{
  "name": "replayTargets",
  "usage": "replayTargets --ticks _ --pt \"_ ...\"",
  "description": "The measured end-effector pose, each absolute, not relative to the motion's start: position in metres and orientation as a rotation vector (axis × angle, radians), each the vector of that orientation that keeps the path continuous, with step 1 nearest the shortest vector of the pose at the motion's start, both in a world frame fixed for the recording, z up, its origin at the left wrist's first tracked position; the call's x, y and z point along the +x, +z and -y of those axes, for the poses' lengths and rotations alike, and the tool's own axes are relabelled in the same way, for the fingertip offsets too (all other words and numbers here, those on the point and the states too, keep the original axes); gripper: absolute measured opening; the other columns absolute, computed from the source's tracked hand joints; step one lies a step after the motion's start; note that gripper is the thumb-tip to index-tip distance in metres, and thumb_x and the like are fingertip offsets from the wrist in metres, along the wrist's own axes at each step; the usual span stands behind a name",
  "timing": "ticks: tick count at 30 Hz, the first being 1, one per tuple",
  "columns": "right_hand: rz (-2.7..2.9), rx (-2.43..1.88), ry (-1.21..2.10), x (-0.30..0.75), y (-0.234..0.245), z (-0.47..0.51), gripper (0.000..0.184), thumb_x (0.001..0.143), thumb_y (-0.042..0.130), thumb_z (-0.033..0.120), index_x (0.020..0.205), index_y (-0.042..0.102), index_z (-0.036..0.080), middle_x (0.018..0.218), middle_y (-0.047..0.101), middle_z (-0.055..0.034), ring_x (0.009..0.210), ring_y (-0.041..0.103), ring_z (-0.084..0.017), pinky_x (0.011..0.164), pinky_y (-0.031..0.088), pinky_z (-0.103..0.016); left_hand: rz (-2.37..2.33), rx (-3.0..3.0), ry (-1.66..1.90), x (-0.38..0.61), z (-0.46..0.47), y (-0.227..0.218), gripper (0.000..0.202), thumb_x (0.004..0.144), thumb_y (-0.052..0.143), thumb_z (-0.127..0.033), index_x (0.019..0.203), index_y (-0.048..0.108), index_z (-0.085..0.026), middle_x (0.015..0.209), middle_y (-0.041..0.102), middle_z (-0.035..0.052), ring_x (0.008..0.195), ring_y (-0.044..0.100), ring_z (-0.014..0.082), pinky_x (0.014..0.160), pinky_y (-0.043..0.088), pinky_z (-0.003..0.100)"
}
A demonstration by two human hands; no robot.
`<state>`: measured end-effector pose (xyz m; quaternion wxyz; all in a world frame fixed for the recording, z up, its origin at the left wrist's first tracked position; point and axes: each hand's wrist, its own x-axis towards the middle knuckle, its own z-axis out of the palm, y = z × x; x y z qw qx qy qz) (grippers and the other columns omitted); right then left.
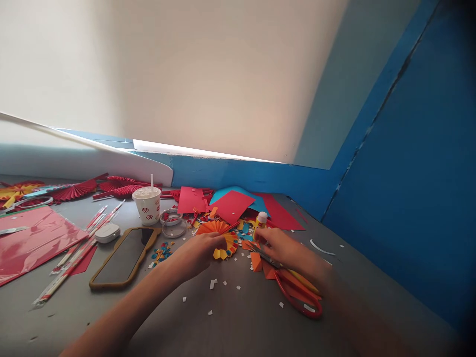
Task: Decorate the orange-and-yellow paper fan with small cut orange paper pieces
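Left hand [197,252] grips orange paper fan [212,228], right hand [278,245] pinches above red scissors [297,296].

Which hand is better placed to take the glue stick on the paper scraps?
Right, I'd say. The right hand is right beside the glue stick, with its fingertips just below it. The left hand is farther off and is at the orange paper fan, which it seems to be holding.
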<state>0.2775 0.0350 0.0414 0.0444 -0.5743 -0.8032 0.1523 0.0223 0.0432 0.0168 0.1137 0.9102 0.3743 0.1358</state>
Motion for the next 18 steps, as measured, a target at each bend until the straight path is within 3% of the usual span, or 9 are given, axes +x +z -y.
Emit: replayTargets --ticks 7,10,18 --pt "2.706 -1.837 0.531 0.280 0.051 -0.016 0.023 0.089 0.064 0.027 0.108 0.060 0.016 0.114 0.060 -0.0065 0.096 0.061 -0.021 0.080 0.053 -0.038 -1.062 2.704 0.347 0.029 -0.039 0.010 0.046 0.071 0.042 0.006 0.099 0.062 -0.024 0.101 0.070 0.0020 0.089 0.066 0.0212 0.066 0.043 0.027" --pt "2.736 -1.911 0.550 0.282 0.048 -0.013 0.022 0.083 0.070 0.027 0.100 0.061 0.015 0.112 0.059 -0.0063 0.087 0.060 -0.018 0.072 0.054 -0.034 -1.060 2.713 0.342 0.029 -0.039 0.009 0.049 0.069 0.041 0.008 0.099 0.061 -0.025 0.100 0.070 0.0012 0.089 0.066 0.0211 0.064 0.041 0.027" --pt "2.582 -1.846 0.517 0.288 0.026 -0.024 0.020 0.094 0.058 0.030 0.108 0.061 0.016 0.109 0.063 -0.0057 0.087 0.064 -0.018 0.075 0.055 -0.035 -1.060 2.723 0.345 0.030 -0.037 0.012 0.046 0.072 0.040 0.006 0.100 0.061 -0.023 0.098 0.070 0.0020 0.086 0.065 0.0202 0.062 0.040 0.027"
